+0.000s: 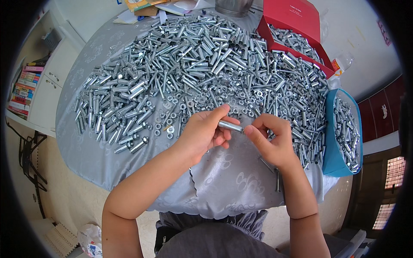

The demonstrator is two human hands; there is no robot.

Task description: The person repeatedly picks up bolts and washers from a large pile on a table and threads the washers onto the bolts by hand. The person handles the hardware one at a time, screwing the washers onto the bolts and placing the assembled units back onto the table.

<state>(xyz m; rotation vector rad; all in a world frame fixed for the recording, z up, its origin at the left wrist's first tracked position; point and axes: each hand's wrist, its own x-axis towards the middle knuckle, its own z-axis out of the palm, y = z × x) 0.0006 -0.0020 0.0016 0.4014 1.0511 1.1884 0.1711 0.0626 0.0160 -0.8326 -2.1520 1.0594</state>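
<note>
Between my hands, above the near part of the table, is a shiny metal sleeve anchor bolt [231,126]. My left hand [205,131] grips its left end between thumb and fingers, the other fingers curled beneath. At its right end, my right hand [272,136] pinches with thumb and forefinger; what small part sits there is hidden. Just beyond my hands lie loose nuts and washers [172,116]. A wide heap of metal sleeves and bolts [206,51] covers the far table. To the left, assembled anchor bolts [116,116] lie in a pile.
A grey patterned cloth [150,172] covers the round table. At the back right stands a red box [297,53] of bolts, lid raised. A blue container [330,142] of anchor bolts sits at the right edge. Behind the heap are a metal bucket [233,7] and papers [180,7].
</note>
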